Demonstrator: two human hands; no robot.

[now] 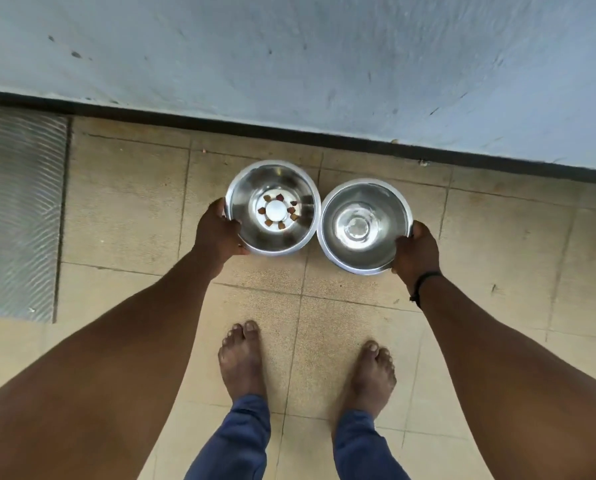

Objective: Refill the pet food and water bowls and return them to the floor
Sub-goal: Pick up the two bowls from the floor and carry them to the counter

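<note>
L hand (218,230) grips food bowl (272,207) w/ 8 kibbles (277,211); R hand (416,252) grips water bowl (365,226).

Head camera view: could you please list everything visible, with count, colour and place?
Round stainless-steel bowl with brown kibble pieces: one, silver, left of the pair, a few pieces ringing its raised centre.
Round stainless-steel bowl without kibble: one, silver, right of the pair; whether it holds water is unclear.
Tiled floor: beige, beneath everything.
Wall: pale blue-grey, dark base strip, beyond the bowls.
Ribbed mat: one, grey, far left.
Left hand: grips the kibble bowl's rim.
Right hand: grips the other bowl's rim; black wristband.
Bare feet: two, below blue trouser legs.
</note>
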